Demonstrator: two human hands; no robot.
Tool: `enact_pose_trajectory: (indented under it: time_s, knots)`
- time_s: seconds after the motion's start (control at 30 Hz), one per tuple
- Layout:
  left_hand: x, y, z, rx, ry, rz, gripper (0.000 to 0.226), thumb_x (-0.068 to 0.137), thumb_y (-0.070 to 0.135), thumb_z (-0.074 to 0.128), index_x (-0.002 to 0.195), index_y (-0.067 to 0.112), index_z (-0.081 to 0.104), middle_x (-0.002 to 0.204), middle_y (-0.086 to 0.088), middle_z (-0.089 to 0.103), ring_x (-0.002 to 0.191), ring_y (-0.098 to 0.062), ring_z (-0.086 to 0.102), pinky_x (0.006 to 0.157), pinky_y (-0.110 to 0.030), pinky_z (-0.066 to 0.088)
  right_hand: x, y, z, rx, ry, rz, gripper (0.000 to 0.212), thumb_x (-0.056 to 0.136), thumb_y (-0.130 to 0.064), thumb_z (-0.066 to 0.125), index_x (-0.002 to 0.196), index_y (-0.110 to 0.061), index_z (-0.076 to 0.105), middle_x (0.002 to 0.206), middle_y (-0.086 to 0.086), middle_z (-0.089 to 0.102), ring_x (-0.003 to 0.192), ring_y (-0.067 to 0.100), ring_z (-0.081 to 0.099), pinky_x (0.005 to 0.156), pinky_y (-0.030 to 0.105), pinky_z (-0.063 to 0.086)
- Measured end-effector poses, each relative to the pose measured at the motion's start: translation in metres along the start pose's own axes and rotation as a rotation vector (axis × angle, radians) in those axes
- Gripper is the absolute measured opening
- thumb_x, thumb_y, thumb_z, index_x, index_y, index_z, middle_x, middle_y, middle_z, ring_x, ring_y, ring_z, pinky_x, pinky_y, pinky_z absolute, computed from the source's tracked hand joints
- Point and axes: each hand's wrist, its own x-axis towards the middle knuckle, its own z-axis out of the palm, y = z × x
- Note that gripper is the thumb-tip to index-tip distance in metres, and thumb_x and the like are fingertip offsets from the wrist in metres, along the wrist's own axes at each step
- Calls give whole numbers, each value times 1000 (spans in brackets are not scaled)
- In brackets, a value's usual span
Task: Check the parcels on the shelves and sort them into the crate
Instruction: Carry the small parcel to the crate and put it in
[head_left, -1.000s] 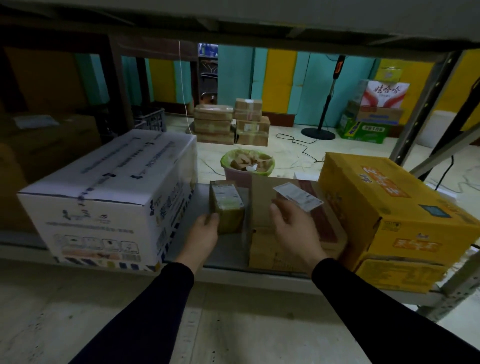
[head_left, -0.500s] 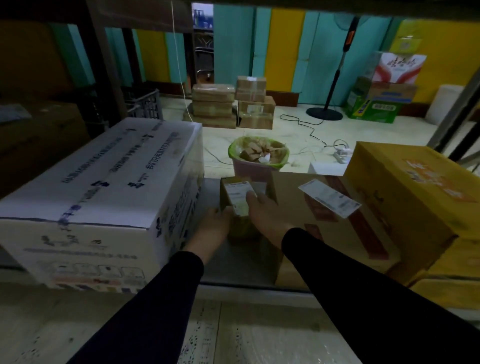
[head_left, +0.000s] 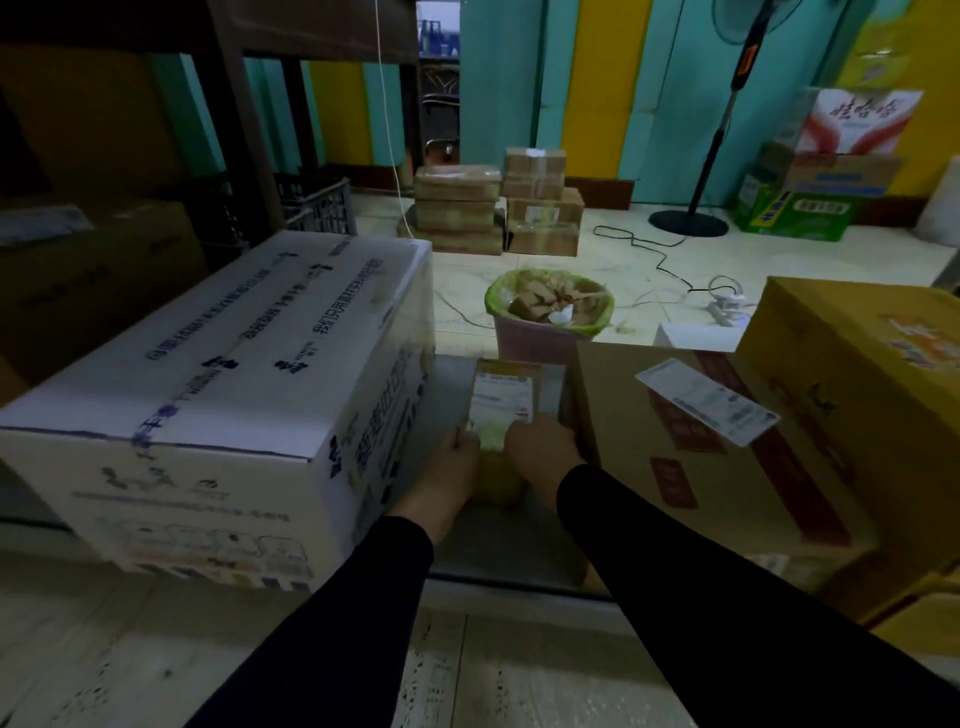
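Small parcel (head_left: 501, 400) on shelf (head_left: 493, 551), wedged between white box (head_left: 218, 410) and brown box (head_left: 691, 467). Left hand (head_left: 449, 470) at its left side, right hand (head_left: 543, 449) on its near top edge; fingers of both curled round it, gripping. Label faces up. Bin (head_left: 548, 317) on floor behind.

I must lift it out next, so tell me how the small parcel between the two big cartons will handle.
The small parcel is probably light: both hands, left hand and right hand, span it easily. Its boxy shape suggests stiff, not floppy. The surface looks glossy, so it may be slippery.
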Motion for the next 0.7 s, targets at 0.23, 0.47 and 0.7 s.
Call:
enact_pose_trajectory:
  time_s: [0.23, 0.47, 0.7]
  knots:
    - [-37, -9, -15, -84, 79, 59, 43, 109, 26, 34, 151, 18, 38, 153, -7, 41, 124, -22, 46, 96, -29, 34, -38, 10, 16, 345, -6, -76, 33, 107, -15, 37, 139, -18, 44, 125, 5, 60, 101, 24, 57, 84, 34, 46]
    - [-99, 17, -20, -280, 115, 245, 24, 95, 34, 51, 111, 21, 62, 111, -7, 68, 94, -22, 65, 78, -36, 56, -111, 1, -20, 510, 144, -257, 35, 106, -31, 42, 141, -29, 45, 121, -7, 59, 111, 21, 60, 103, 47, 50]
    - [-156, 40, -18, -497, 62, 214, 18, 99, 31, 55, 112, 20, 55, 97, 0, 65, 82, -15, 63, 54, -25, 46, -167, 14, -52, 781, 134, -253, 29, 105, -23, 46, 132, -26, 54, 115, -3, 67, 97, 14, 69, 69, 28, 59]
